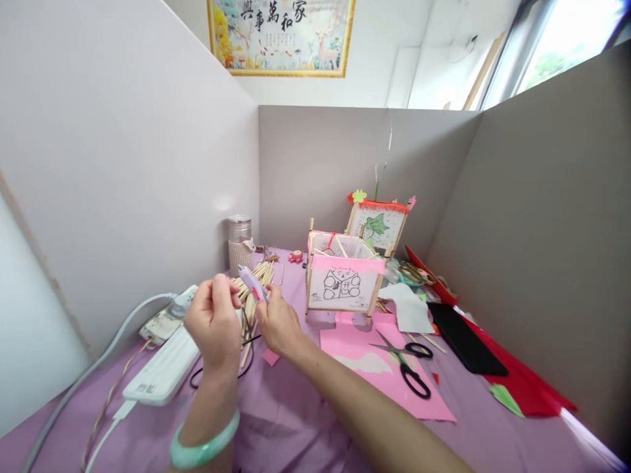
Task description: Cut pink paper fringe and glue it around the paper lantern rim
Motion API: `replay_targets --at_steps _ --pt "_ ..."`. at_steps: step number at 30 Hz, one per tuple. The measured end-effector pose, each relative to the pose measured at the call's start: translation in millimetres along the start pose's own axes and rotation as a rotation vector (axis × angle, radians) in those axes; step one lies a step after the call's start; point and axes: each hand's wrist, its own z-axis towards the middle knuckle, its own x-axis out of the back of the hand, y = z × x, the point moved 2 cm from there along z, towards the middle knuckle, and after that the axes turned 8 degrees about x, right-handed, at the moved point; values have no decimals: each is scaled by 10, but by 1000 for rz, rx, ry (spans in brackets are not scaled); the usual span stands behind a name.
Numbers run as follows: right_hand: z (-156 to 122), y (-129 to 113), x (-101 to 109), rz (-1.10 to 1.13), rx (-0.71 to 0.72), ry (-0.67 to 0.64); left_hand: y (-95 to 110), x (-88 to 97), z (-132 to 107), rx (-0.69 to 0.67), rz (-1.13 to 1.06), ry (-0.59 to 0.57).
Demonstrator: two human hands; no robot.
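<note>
My right hand (280, 322) is wrapped round a light purple hot glue gun (252, 281) with a red trigger, its metal tip pointing up and left. Close beside it on the left, my left hand (213, 320) is raised with its fingers curled in a pinch; anything between them is too small or hidden to make out. Behind both hands lies a pile of thin wooden sticks (250, 309), partly covered by them. To the right stands a stick-framed paper lantern (344, 282) with a cat-like line drawing and a pink top edge; neither hand touches it.
Black-handled scissors (405, 357) lie on pink paper (424, 397). A second lantern (378, 223) stands behind, with a black phone (466, 338) at right. A white power strip (162, 368) and cords lie left, near a lidded jar (240, 243). Grey partitions (345, 157) enclose the table.
</note>
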Motion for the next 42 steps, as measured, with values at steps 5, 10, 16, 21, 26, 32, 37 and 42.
replay_targets --at_steps 5,10,16,21,26,32,37,42 --pt "-531 -185 415 227 275 266 156 3 -485 -119 53 -116" --pt "-870 -37 752 140 303 537 223 -243 -810 158 -82 -419" --pt "-1041 269 1008 93 198 660 231 -606 -1022 429 -141 -797" --pt "-1127 466 1125 559 62 751 259 -799 -1148 605 -358 -897" --pt "-1147 579 1317 668 -57 652 337 -986 -1304 622 -326 -999" --pt "-1104 762 1570 793 -77 737 270 -1223 -959 92 -10 -868" --pt "-1022 875 1733 834 -74 730 276 -1500 -584 -660 393 -743" --pt "-948 842 1847 868 -109 622 229 -1669 -537 -803 604 -766"
